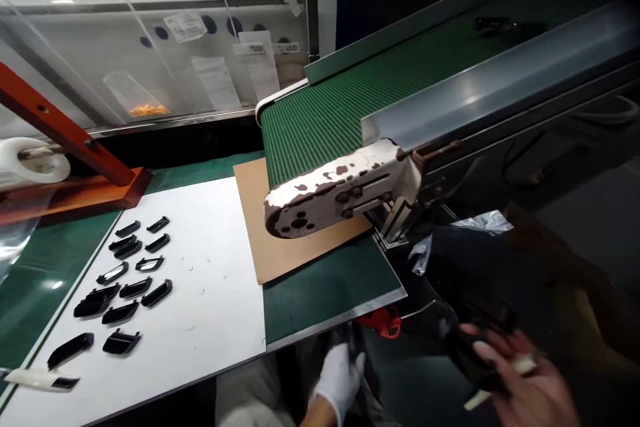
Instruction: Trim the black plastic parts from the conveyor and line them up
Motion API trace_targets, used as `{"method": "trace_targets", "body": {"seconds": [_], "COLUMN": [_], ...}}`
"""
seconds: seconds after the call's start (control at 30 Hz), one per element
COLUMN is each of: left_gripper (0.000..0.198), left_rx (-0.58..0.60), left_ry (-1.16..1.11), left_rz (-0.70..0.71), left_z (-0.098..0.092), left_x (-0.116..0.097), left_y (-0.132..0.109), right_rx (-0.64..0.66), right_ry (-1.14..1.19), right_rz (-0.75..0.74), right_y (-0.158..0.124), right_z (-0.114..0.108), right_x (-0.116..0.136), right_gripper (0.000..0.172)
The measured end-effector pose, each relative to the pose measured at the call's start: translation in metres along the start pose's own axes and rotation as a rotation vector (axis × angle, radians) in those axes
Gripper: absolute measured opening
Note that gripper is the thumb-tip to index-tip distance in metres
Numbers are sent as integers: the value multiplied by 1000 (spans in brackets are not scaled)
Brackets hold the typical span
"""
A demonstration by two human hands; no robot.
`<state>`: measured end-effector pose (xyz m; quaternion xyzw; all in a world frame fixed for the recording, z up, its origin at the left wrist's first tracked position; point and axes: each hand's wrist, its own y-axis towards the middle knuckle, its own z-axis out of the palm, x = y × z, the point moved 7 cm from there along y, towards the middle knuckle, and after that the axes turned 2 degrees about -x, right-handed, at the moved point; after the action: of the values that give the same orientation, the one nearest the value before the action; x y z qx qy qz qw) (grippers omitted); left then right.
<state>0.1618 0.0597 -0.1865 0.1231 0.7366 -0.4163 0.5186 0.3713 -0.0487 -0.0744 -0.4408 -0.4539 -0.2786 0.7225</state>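
My right hand (pixel 530 377), bare and blurred, is at the lower right beyond the table edge. Its fingers are closed on a black plastic part (pixel 470 350), whose outline is smeared in the dark. Pale strips show by the fingers; what they are I cannot tell. Below the table's front edge, my left hand (pixel 340 377) wears a white glove and is above my lap. Its fingers are curled in beside something dark that I cannot make out. Several small black plastic parts (pixel 123 341) lie in rough rows on the white sheet (pixel 220 260) at the left.
A green conveyor belt (pixel 320 127) ends over a cardboard sheet (pixel 255 227), with dark items (pixel 495 25) farther up. A white-handled knife (pixel 37 379) lies front left. A roll (pixel 33 160) hangs by an orange-brown frame (pixel 115 173). A red-handled object (pixel 385 321) is below the table edge.
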Motion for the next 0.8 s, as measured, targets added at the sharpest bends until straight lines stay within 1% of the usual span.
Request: {"method": "trace_targets", "body": {"seconds": [0.03, 0.1, 0.13, 0.17, 0.2, 0.23, 0.3, 0.33, 0.4, 0.43, 0.47, 0.57, 0.63, 0.67, 0.73, 0.77, 0.8], "left_gripper": [30, 23, 19, 20, 24, 30, 38, 42, 58, 66, 69, 57, 55, 60, 77, 86, 95], "left_rx": [-2, 11, 16, 3, -32, -96, -246, -291, -285, -271, -259, -301, -269, -233, -160, -146, -156], "left_ry": [2, -20, -45, -79, -118, -171, -285, -332, -349, -329, -295, -213, -184, -172, -123, -73, -6], "left_rz": [7, 45, 74, 105, 138, 174, 267, 327, 449, 492, 513, 490, 468, 459, 462, 481, 515], "left_z": [-10, -33, -45, -59, -75, -93, -130, -145, -166, -174, -180, -195, -196, -194, -186, -182, -179], "left_x": [-2, -12, -20, -28, -37, -47, -65, -74, -91, -97, -101, -101, -98, -96, -93, -92, -92], "left_y": [-17, -49, -64, -77, -88, -97, -113, -119, -129, -134, -137, -148, -154, -156, -161, -163, -166], "right_rx": [64, 244, 330, 412, 474, 533, 637, 685, 756, 774, 786, 841, 887, 909, 941, 951, 959], "right_ry": [23, 26, 34, 33, 35, 36, 39, 48, 72, 79, 81, 41, -1, -20, -47, -55, -61], "right_rz": [57, 152, 174, 197, 228, 262, 359, 412, 501, 536, 565, 656, 725, 755, 804, 825, 847], "right_y": [-10, -35, -47, -60, -72, -84, -104, -113, -128, -133, -138, -149, -155, -157, -160, -161, -161], "right_z": [26, 79, 101, 121, 137, 151, 172, 181, 193, 197, 199, 202, 201, 201, 200, 199, 199], "right_x": [-6, -16, -20, -25, -30, -36, -50, -57, -67, -70, -74, -83, -90, -92, -97, -99, -101], "right_gripper": [49, 47, 45, 43, 41, 39, 35, 34, 33, 33, 33, 33, 34, 34, 34, 35, 36]}}
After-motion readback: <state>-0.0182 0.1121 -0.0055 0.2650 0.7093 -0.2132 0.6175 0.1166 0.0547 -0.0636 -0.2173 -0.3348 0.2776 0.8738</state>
